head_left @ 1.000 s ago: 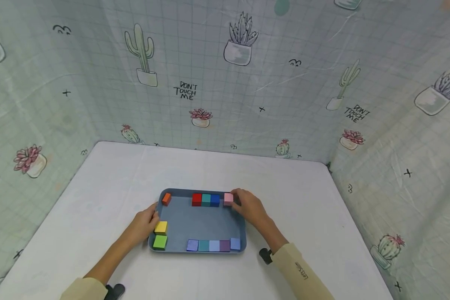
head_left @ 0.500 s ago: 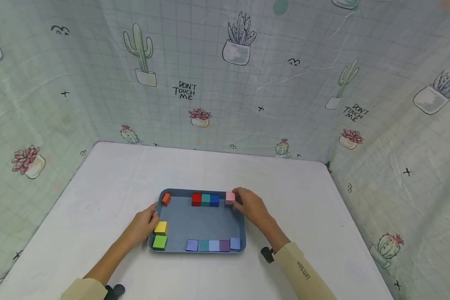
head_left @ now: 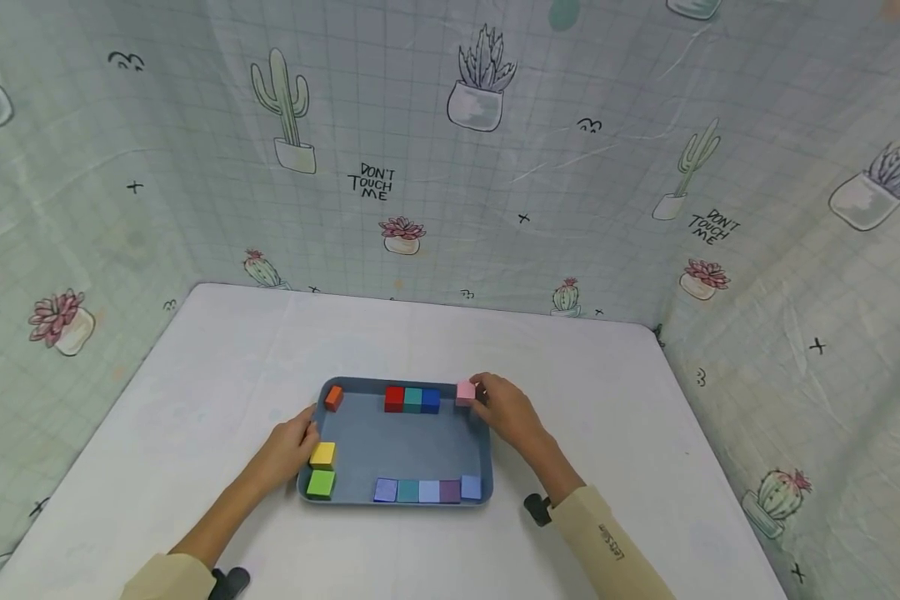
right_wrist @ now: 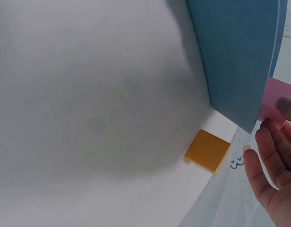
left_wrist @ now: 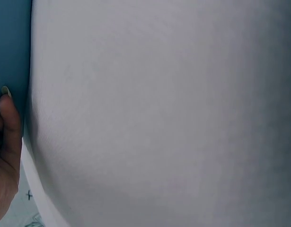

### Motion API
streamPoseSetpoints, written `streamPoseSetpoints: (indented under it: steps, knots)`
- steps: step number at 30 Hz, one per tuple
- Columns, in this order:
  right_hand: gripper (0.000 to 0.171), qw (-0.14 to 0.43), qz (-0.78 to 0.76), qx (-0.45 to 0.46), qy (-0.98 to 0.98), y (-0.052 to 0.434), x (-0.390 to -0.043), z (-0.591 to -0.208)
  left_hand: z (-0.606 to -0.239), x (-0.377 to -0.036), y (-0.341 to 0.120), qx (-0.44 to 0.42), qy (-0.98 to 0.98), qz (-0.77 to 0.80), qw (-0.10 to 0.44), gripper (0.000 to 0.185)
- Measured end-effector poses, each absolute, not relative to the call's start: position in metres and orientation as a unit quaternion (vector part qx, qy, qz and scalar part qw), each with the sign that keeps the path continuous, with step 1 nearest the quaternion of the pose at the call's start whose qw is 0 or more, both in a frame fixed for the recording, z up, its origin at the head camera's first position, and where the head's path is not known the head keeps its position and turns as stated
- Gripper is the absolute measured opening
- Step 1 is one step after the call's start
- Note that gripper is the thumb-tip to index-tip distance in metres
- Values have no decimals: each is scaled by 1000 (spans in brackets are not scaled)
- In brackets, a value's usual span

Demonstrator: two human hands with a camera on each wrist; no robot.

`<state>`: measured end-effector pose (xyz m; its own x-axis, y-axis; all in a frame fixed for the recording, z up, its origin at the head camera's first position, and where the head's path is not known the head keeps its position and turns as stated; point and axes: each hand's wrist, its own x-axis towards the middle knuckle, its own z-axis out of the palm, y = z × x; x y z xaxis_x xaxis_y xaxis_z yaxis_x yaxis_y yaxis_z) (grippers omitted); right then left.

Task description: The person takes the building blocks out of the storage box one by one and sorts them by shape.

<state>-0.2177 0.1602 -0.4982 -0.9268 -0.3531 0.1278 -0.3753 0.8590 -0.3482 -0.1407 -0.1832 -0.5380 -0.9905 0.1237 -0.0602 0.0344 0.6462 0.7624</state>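
Note:
A blue tray (head_left: 408, 442) lies in the middle of the white table. My right hand (head_left: 504, 410) pinches a pink block (head_left: 465, 392) at the tray's far right corner; in the right wrist view the pink block (right_wrist: 276, 101) sits by the fingertips (right_wrist: 263, 142) beside the tray wall (right_wrist: 235, 56). To its left, a red block (head_left: 393, 399), a teal one (head_left: 412, 400) and a blue one (head_left: 431, 401) stand side by side. My left hand (head_left: 292, 442) rests against the tray's left rim next to a yellow block (head_left: 322, 455), with a straight finger (left_wrist: 8, 118) along the edge (left_wrist: 13, 47).
In the tray also lie an orange block (head_left: 333, 397) at the far left corner, a green block (head_left: 319, 484) at the near left, and a row of several pastel blocks (head_left: 427, 490) along the near rim. Cactus-print cloth walls (head_left: 450, 167) enclose the table.
My right hand has shifted the pink block slightly to the right and farther away, opening a gap from the blue block. The left hand has not moved.

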Motion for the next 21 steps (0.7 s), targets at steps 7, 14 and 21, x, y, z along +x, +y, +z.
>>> streamPoseSetpoints:
  steps: [7, 14, 21]
  knots:
    - [34, 31, 207, 179, -961, 164, -218, -497, -538, -140, -184, 44, 906, 417, 53, 48]
    - [34, 21, 204, 168, -964, 167, -219, -497, -538, -141, -184, 46, 906, 418, 51, 48]
    - [33, 22, 215, 168, -962, 169, -220, -496, -539, -141, -185, 51, 907, 416, 43, 47]
